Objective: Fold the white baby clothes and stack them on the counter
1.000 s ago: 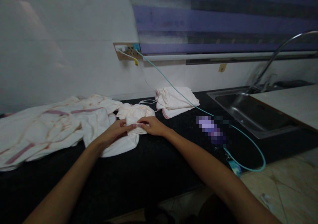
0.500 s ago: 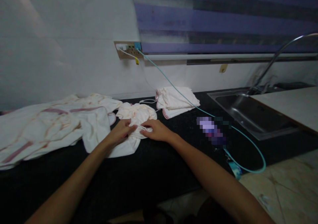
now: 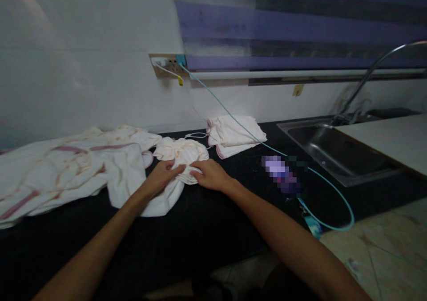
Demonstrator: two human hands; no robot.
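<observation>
Both hands work on a bunched cream-white cloth [image 3: 182, 149] on the black countertop [image 3: 187, 238]. My left hand [image 3: 162, 175] grips its near left side, thumb pointing right. Opposite it, my right hand [image 3: 211, 173] pinches the right side, with thumb and fingers close together. Part of the cloth under the fingers is hidden. Left of my left hand spreads a large white cloth [image 3: 73, 172] with pink stripes and brownish stains; a flap of it reaches below my left wrist. Behind my right hand lies a folded white cloth [image 3: 235, 132] with pink edging.
A teal cable [image 3: 216, 97] runs from the wall socket [image 3: 168, 66] across the counter to a pixelated object [image 3: 282, 175] and a hanging teal tag [image 3: 312, 226]. On the right are a steel sink [image 3: 336, 152], a curved faucet [image 3: 363, 80] and a pale board [image 3: 393, 138].
My fingers have shifted slightly on the bunched cloth, and its near edge is gathered closer in. The whole view has moved a little; the other things stay put.
</observation>
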